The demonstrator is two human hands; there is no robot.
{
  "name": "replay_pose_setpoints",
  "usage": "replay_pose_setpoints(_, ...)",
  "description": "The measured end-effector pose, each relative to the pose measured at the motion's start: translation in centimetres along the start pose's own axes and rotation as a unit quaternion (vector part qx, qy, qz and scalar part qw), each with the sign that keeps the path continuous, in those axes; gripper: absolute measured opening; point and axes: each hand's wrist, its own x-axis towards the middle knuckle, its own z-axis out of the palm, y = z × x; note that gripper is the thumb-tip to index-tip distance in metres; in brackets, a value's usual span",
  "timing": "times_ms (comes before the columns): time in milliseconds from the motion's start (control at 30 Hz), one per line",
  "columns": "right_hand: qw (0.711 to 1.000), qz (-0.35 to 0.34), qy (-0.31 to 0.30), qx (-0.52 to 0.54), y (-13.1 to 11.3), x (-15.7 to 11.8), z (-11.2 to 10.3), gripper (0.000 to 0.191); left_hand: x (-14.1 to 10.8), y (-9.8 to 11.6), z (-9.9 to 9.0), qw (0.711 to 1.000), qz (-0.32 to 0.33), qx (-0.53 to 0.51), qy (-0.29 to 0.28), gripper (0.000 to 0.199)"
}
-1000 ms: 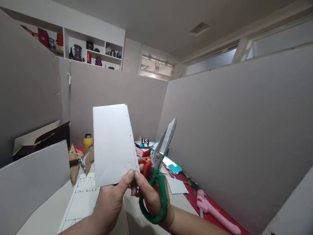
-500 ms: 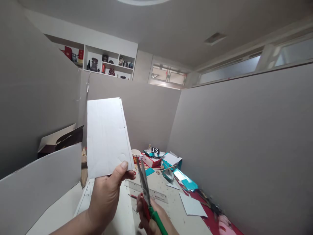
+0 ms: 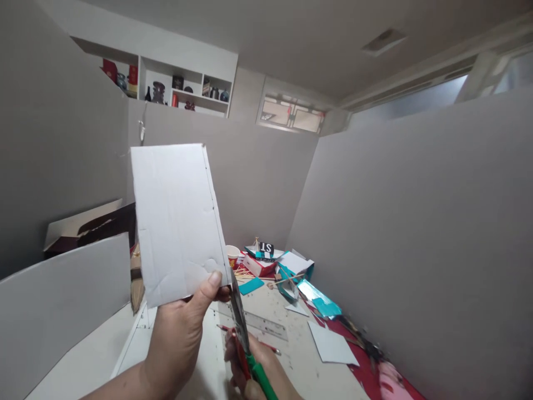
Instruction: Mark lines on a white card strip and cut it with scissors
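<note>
A white piece of cardboard (image 3: 177, 216) stands upright in my left hand (image 3: 187, 322), pinched at its lower edge with the thumb in front. A pencilled line with dots runs down near its right edge. My right hand (image 3: 254, 366) is closed around the green and red handles of a pair of scissors (image 3: 238, 311). The blades point up, their tips at the cardboard's lower right corner; whether they touch it I cannot tell. Below the hands a clear ruler (image 3: 266, 325) and a red pencil (image 3: 272, 348) lie on the table, partly covered by my right hand and the scissors.
Behind the hands are a paper cup (image 3: 232, 254), a model boat (image 3: 264, 250), thin sticks and teal card pieces (image 3: 251, 286). A white card offcut (image 3: 333, 341) lies at the right, beside a red cloth (image 3: 370, 373). A large white panel (image 3: 66, 294) stands at the left.
The scissors have moved slightly left, bringing their tips to the cardboard's lower right corner. The cardboard sits a little higher and further left in view; the camera has shifted too.
</note>
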Motion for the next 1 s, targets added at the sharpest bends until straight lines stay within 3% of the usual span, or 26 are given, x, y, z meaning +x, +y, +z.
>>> replay_pose_setpoints(100, 0.999, 0.007, -0.031, -0.007, -0.2, -0.3, -0.5, 0.062, 0.0, -0.1, 0.1, 1.000, -0.002, 0.024, 0.003, 0.031)
replay_pose_setpoints(333, 0.999, 0.001, -0.015, -0.038, 0.6, -0.5, -0.5, 0.062, -0.1, -0.1, 0.2, 0.999, 0.010, 0.048, 0.009, 0.032)
replay_pose_setpoints(600, 0.997, -0.003, -0.022, -0.073, -0.7, -0.5, -0.7, 0.060, -0.2, -0.4, 0.5, 0.999, 0.025, 0.030, 0.003, 0.030)
replay_pose_setpoints(1000, 0.997, 0.000, -0.031, -0.065, -0.8, -0.5, -0.7, 0.063, -0.4, -0.7, 0.4, 0.999, 0.018, 0.047, 0.012, 0.030)
